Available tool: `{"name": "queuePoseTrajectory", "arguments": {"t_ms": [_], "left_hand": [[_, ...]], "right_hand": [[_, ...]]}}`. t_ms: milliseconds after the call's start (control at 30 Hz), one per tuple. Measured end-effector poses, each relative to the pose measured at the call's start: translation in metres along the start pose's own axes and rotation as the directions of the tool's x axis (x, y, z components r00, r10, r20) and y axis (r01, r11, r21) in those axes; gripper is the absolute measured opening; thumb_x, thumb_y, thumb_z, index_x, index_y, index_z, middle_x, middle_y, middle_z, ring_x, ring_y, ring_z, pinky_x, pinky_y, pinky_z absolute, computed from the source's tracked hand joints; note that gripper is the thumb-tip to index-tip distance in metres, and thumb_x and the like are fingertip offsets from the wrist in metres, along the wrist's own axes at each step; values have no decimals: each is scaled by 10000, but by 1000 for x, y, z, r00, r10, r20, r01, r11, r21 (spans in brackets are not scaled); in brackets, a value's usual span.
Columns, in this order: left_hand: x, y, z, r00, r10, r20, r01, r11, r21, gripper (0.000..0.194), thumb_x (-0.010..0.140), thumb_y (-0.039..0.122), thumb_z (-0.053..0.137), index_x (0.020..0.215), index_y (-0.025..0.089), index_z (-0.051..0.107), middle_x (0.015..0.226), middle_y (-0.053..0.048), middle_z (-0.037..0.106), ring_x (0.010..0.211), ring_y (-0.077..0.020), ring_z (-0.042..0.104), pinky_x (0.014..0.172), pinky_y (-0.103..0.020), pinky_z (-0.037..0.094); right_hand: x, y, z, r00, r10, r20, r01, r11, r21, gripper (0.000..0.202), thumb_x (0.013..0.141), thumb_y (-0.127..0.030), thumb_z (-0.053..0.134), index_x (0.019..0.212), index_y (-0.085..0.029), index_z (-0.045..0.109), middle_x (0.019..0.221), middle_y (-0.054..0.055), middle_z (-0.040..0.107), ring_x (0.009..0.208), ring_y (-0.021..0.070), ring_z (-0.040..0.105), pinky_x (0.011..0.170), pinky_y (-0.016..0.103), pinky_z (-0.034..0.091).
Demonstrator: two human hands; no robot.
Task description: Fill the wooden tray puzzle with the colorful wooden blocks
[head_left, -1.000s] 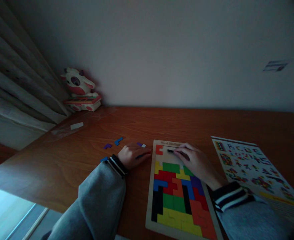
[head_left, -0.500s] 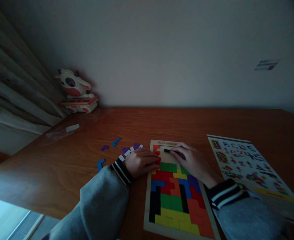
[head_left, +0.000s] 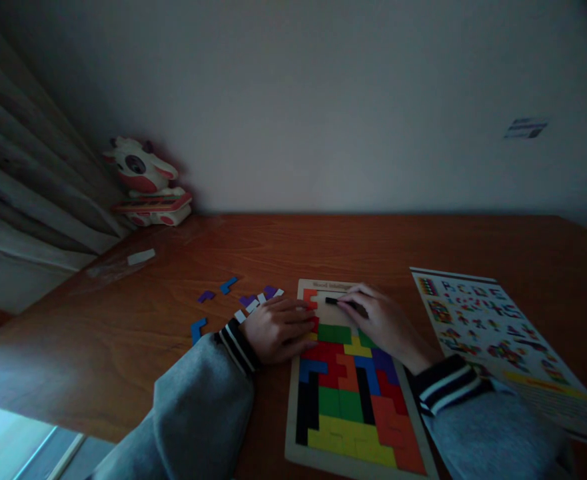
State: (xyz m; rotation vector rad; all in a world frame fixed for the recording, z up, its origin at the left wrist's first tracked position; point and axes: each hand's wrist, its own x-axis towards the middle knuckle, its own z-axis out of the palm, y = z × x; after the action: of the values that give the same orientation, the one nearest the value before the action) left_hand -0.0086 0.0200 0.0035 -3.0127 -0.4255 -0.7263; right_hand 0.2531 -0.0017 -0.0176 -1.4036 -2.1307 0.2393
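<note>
A person fits a black piece [head_left: 334, 301] into the far end of a wooden puzzle tray [head_left: 293, 427].

The right hand [head_left: 383, 323] pinches the black piece between its fingertips and holds it low over the bare gap near the tray's top edge, just right of a red piece [head_left: 311, 297]. The left hand [head_left: 278, 327] lies flat with fingers spread, pressing on the tray's left rim and the pieces there. To seat the piece well, it likely needs to be kept level and lined up with the gap's edges before being pressed down, with the tray steadied. Loose blue and purple pieces [head_left: 228, 285] lie on the table [head_left: 373, 247] left of the tray; a pattern sheet [head_left: 478, 327] lies to its right.
</note>
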Motion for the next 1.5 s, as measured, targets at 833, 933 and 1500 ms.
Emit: {"name": "queuePoseTrajectory", "arguments": {"t_ms": [833,933,1500], "left_hand": [[-4,-3,3,994,-98,51,100,993,-55,393,953,399,541,1240,141,618,1267,-119,652,1196,-246,594,1021,-406,511],[-4,-3,3,994,-102,39,104,992,-67,375,959,393,533,1228,147,621,1225,-117,676,1164,-234,616,1005,-399,520],[-4,-4,1,973,-203,106,207,978,-26,426,958,459,510,1286,198,583,1294,-102,633,1178,-259,589,1001,-451,480]], "right_hand": [[0,-1,-2,1000,-21,-3,21,1000,6,163,949,-269,536,956,-220,691,963,58,669,924,210,636,842,386,514],[0,-2,-2,1000,-18,-1,18,1000,4,193,961,-280,511,958,-216,693,957,63,672,920,213,638,842,386,514],[-2,27,-21,923,263,-282,-276,961,-7,335,969,-413,412,993,-181,652,926,120,751,806,257,716,696,358,523]]}}
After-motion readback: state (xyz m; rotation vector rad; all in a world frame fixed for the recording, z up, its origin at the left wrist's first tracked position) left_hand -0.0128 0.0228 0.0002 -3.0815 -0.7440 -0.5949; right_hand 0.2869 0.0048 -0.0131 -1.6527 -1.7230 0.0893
